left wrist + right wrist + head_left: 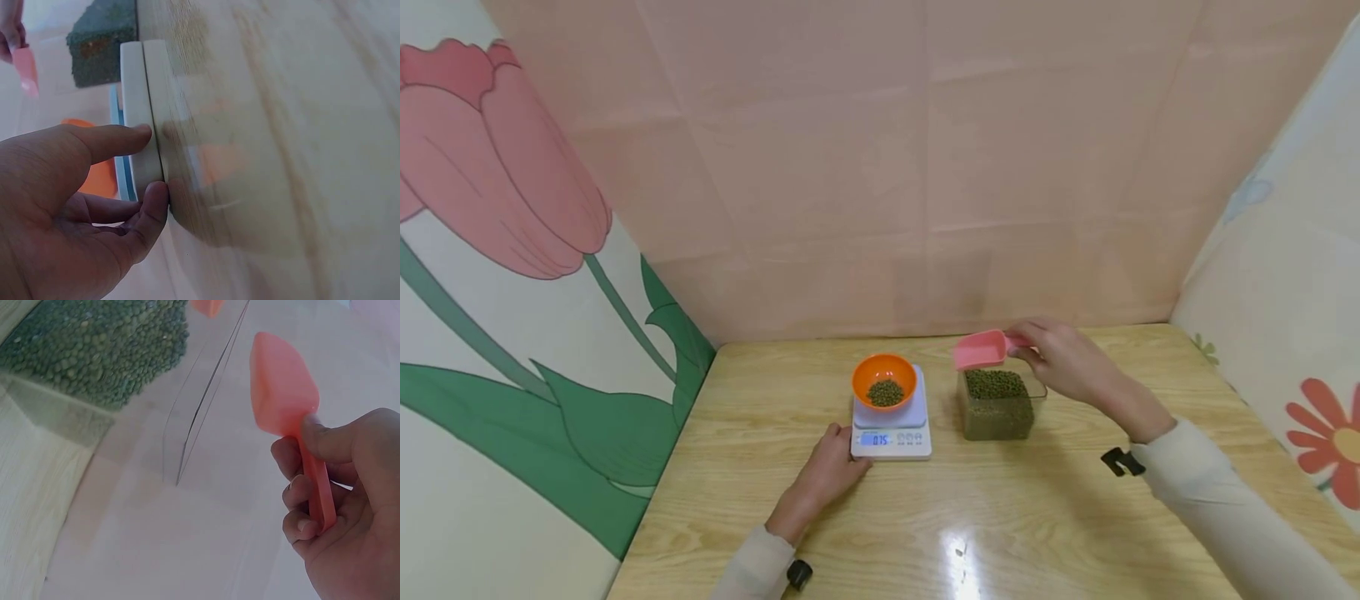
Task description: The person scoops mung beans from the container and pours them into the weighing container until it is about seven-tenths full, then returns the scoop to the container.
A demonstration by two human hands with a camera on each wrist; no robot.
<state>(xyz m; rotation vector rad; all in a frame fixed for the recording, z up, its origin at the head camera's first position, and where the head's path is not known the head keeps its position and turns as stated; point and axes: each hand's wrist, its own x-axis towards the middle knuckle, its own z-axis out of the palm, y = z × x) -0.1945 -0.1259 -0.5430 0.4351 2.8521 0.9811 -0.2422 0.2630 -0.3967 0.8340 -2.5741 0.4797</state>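
In the head view my left hand [833,467] holds the near left corner of a white kitchen scale [891,450], thumb along its front edge. The left wrist view shows the left hand's [94,187] thumb and curled fingers against the scale's side [139,112]. An orange bowl [863,379] with some green mung beans [885,393] stands on the scale. My right hand [1067,358] grips a pink scoop [981,350] by its handle, above a clear box [997,421] of mung beans. Only pink shows inside the scoop. In the right wrist view fingers wrap the scoop's handle [320,494].
The scale's lit display [876,440] shows digits, seemingly 075. A thin clear edge [1039,392], part of the box or its lid, sticks out on the right. The wooden table [760,400] meets a pink back wall [820,208], with flower-painted walls at both sides.
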